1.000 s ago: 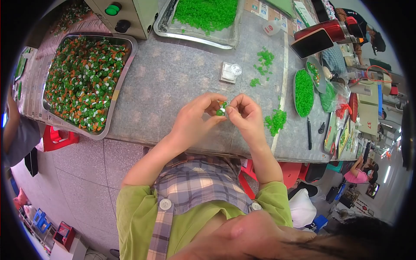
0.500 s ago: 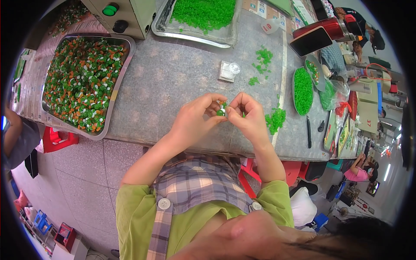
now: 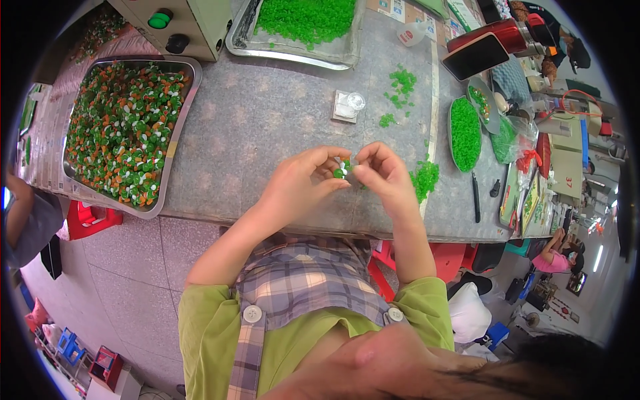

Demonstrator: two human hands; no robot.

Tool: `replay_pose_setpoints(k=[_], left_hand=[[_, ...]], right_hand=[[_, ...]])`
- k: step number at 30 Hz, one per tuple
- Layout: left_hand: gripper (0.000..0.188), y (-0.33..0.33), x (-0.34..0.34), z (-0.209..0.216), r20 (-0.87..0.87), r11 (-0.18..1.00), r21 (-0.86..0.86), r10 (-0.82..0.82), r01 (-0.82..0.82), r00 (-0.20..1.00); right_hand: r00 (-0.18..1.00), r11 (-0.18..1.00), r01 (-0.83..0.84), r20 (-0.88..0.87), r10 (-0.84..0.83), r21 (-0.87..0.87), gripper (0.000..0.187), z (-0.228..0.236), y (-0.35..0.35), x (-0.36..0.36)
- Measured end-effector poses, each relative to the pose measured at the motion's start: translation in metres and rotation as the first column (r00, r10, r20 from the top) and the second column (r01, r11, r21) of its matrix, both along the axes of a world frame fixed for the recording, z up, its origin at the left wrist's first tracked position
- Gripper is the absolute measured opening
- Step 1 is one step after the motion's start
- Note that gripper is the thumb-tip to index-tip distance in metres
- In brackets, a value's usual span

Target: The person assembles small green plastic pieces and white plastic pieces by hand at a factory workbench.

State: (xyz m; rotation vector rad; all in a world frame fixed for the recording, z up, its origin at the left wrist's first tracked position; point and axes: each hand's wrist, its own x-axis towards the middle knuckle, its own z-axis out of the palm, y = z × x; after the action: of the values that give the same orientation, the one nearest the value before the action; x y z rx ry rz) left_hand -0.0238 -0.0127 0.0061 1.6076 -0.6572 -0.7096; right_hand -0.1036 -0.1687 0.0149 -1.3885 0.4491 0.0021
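The left hand (image 3: pixel 300 177) pinches a cluster (image 3: pixel 341 171) of green, white and orange bits between curled thumb and forefinger. The right hand (image 3: pixel 383 177) has thumb and forefinger drawn nearly together just beside it; whether they grip a bit, I cannot tell.

The table (image 3: pixel 253 120) ends near the fingers on the wearer's side, its edge running beneath both wrists. Grey tabletop spreads left from the fingers to the rim of a mixed tray (image 3: pixel 179 140), and forward to a green tray (image 3: pixel 287 56). Straight ahead, between fingers and green tray, sits a white block (image 3: pixel 343 115); green bits (image 3: pixel 425 180) lie close on the right.

Ahead and right of the fingers, a white bottle (image 3: pixel 412 33) bears small red print; far right, a cabinet (image 3: pixel 568 181) carries red digits.
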Motion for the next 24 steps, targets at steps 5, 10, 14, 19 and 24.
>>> replay_pose_setpoints(k=[5, 10, 14, 19, 24], left_hand=[[0.043, -0.001, -0.001, -0.006, -0.035, 0.998, 0.005, -0.062, 0.062, 0.997], [0.043, 0.002, 0.003, -0.010, -0.286, 0.989, -0.095, -0.138, 0.115, 0.948], [0.033, 0.005, 0.010, -0.016, -0.707, 0.963, -0.263, -0.229, 0.052, 0.670], [0.028, 0.006, 0.012, -0.017, -0.672, 0.985, -0.169, -0.134, 0.026, 0.729], [0.027, 0.004, 0.016, -0.015, -0.674, 0.976, -0.162, -0.002, -0.145, 0.738]], right_hand=[[0.997, 0.992, -0.061, -0.043, 0.066, 0.109, 0.012, -0.006, -0.014, 0.003], [0.985, 0.957, -0.170, 0.049, 0.163, 0.237, 0.012, -0.016, -0.015, -0.001], [0.941, 0.958, -0.144, 0.264, 0.210, -0.250, 0.010, -0.013, -0.007, -0.003], [0.976, 0.920, 0.092, 0.219, -0.007, -0.381, 0.008, -0.011, -0.033, 0.010], [0.985, 0.284, 0.131, 0.157, 0.071, -0.950, 0.008, -0.022, -0.073, 0.024]])
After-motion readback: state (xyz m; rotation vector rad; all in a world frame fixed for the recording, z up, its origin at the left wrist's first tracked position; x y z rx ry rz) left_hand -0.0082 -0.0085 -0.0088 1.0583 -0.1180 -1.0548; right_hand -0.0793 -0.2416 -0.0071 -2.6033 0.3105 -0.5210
